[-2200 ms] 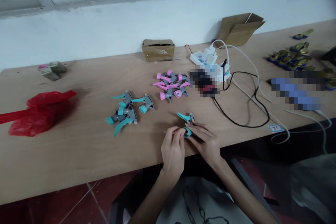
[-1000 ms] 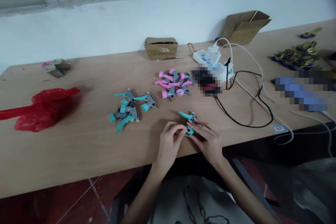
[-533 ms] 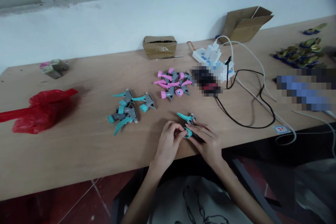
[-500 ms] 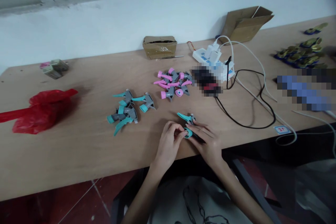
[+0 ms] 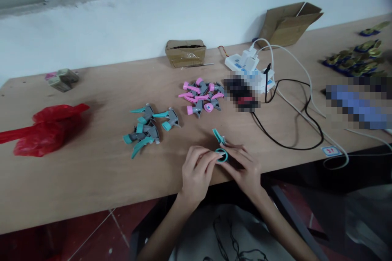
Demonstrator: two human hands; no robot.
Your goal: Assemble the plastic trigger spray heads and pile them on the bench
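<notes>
Near the front edge of the table, my right hand [image 5: 247, 170] is closed around a teal and grey trigger sprayer head [image 5: 221, 155], its round collar opening turned toward me. The teal lever points up and to the left. My left hand [image 5: 196, 171] pinches at the collar's mouth, fingertips at its left rim. A small pale bit shows there, too small to name. To the left lies a pile of teal and grey sprayer heads [image 5: 147, 130]. Behind my hands rests a pile of pink and grey sprayer heads [image 5: 202, 97].
A red plastic bag [image 5: 50, 128] lies at the left, with small boxes [image 5: 63, 80] behind it. Cardboard boxes [image 5: 185, 54] stand by the wall. A power strip [image 5: 234, 64] and loose cables [image 5: 290, 148] spread right of centre. Gold and blue parts [image 5: 352, 63] sit far right.
The sprayer head has tilted, so its collar mouth now faces me more and the lever points more upward. My left fingers have shifted slightly at the collar. The piles are unchanged.
</notes>
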